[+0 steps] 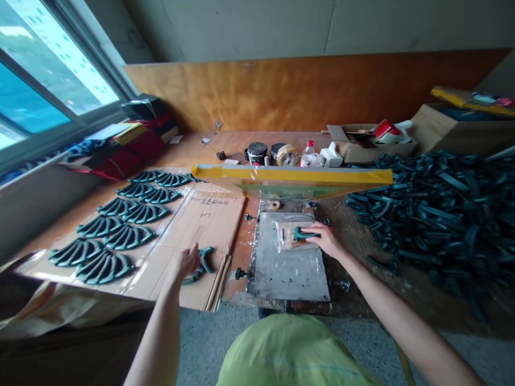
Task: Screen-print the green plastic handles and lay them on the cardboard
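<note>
My left hand (184,262) rests on a flat cardboard sheet (209,214), its fingers curled over a dark green curved plastic piece (203,264). Over on the grey metal plate (286,268) of a small printing jig, my right hand (326,239) presses another dark green piece (302,234) onto a taped tan patch. A yellow-taped screen frame (292,175) stands raised just behind the plate.
Rows of green curved pieces (116,230) lie fanned out on the cardboard at left. A big heap of the same pieces (438,209) fills the right of the wooden table. Ink jars (257,151), tape roll, bottle and boxes stand at the back. Windows are at left.
</note>
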The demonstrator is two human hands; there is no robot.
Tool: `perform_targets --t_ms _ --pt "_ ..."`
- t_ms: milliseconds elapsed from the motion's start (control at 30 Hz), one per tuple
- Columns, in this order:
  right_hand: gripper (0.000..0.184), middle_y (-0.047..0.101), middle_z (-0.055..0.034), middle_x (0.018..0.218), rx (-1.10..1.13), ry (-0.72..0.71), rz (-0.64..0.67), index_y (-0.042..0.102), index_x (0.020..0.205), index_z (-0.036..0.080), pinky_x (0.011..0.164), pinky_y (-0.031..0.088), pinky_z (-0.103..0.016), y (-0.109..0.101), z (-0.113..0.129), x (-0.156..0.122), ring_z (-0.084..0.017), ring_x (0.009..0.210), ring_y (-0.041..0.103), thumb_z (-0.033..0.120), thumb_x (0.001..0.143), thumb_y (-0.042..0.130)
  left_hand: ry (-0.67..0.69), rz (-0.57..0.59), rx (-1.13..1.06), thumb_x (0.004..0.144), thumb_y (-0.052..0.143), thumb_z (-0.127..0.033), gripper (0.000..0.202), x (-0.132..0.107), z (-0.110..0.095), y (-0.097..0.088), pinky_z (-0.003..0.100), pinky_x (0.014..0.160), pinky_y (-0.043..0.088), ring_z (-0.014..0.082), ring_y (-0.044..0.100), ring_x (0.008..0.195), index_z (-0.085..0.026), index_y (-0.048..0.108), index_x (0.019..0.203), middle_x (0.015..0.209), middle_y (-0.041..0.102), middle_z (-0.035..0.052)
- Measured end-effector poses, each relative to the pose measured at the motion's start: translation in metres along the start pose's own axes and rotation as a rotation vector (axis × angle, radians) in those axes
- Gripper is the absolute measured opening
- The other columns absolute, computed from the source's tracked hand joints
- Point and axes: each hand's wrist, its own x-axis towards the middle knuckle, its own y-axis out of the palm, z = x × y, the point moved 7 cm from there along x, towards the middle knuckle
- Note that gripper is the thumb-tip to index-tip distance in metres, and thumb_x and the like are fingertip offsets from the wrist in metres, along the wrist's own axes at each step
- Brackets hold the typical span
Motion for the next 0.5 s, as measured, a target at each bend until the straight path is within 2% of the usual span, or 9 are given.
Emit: perform_targets --t_ms 67,133,167,233,267,300,367,433,500 --pt "0.025 0.067 -0.0044 0.095 -0.105 -0.087 0.035 0.075 0.103 0.025 0.087 0.048 -0.037 0.029 0.012 0.012 -0.021 0.093 0.059 0.015 0.082 0.066 0.149 0.036 -0.099 0.08 0.05 -0.068 0.05 -0.008 -0.063 0.018 0.022 0.041 0.038 0.0127 0.049 0.038 -0.019 0.059 0.08 0.047 0.055 -0.0012" --pt "0.025 0.068 -0.0046 0.092 -0.231 -0.146 0.06 0.075 0.104 0.026 0.088 0.047 -0.038 0.046 0.016 0.015 -0.021 0.094 0.057 0.015 0.083 0.067 0.412 0.092 -0.332 0.077 0.052 -0.072 0.061 -0.029 -0.136 0.032 0.021 0.045 0.041 0.0117 0.051 0.042 -0.016 0.062 0.099 0.054 0.059 -0.0006" --pt "0.026 0.068 -0.0051 0.092 -0.286 -0.168 0.068 0.074 0.107 0.026 0.088 0.047 -0.038 0.05 0.017 0.014 -0.022 0.095 0.056 0.015 0.084 0.066 0.493 0.123 -0.434 0.078 0.05 -0.073 0.063 -0.041 -0.167 0.037 0.02 0.045 0.041 0.0109 0.051 0.043 -0.017 0.061 0.104 0.055 0.06 -0.0007" --pt "0.03 0.068 -0.0066 0.098 -0.39 -0.196 0.068 0.071 0.114 0.026 0.088 0.048 -0.038 0.053 0.02 0.009 -0.022 0.099 0.057 0.016 0.087 0.063 0.577 0.219 -0.593 0.079 0.046 -0.075 0.063 -0.063 -0.213 0.049 0.02 0.044 0.041 0.0106 0.05 0.042 -0.018 0.059 0.1 0.054 0.06 -0.001" --pt "0.031 0.069 -0.0072 0.101 -0.445 -0.207 0.058 0.07 0.116 0.026 0.089 0.049 -0.038 0.052 0.022 0.006 -0.022 0.1 0.058 0.015 0.088 0.062 0.601 0.256 -0.642 0.081 0.044 -0.075 0.06 -0.073 -0.228 0.054 0.02 0.043 0.041 0.0105 0.049 0.041 -0.018 0.059 0.094 0.052 0.059 -0.001" --pt "0.033 0.069 -0.0075 0.105 -0.501 -0.221 0.049 0.069 0.118 0.026 0.089 0.05 -0.037 0.05 0.026 0.003 -0.022 0.102 0.059 0.014 0.088 0.062 0.618 0.279 -0.673 0.082 0.044 -0.073 0.057 -0.08 -0.238 0.057 0.02 0.043 0.04 0.0104 0.049 0.041 -0.019 0.058 0.086 0.051 0.058 -0.001" --pt "0.036 0.071 -0.0063 0.109 -0.65 -0.273 0.024 0.07 0.117 0.026 0.089 0.054 -0.034 0.043 0.034 -0.002 -0.019 0.104 0.062 0.009 0.086 0.062 0.64 0.279 -0.689 0.084 0.046 -0.068 0.051 -0.092 -0.239 0.059 0.02 0.043 0.041 0.0105 0.049 0.042 -0.019 0.057 0.075 0.05 0.057 -0.0006" --pt "0.029 0.075 -0.003 0.096 -0.872 -0.311 -0.027 0.072 0.107 0.021 0.086 0.057 -0.029 0.028 0.038 -0.004 -0.015 0.095 0.068 0.006 0.086 0.058 0.626 0.249 -0.682 0.084 0.049 -0.064 0.048 -0.099 -0.22 0.056 0.021 0.046 0.043 0.0114 0.053 0.046 -0.018 0.061 0.077 0.056 0.061 0.0004" --pt "0.027 0.075 -0.0003 0.076 -1.101 -0.286 -0.102 0.073 0.095 0.01 0.084 0.058 -0.032 0.004 0.036 0.001 -0.011 0.075 0.071 0.007 0.09 0.047 0.525 0.273 -0.623 0.084 0.05 -0.065 0.05 -0.104 -0.185 0.057 0.023 0.05 0.047 0.0134 0.059 0.055 -0.018 0.067 0.089 0.068 0.067 0.0021"
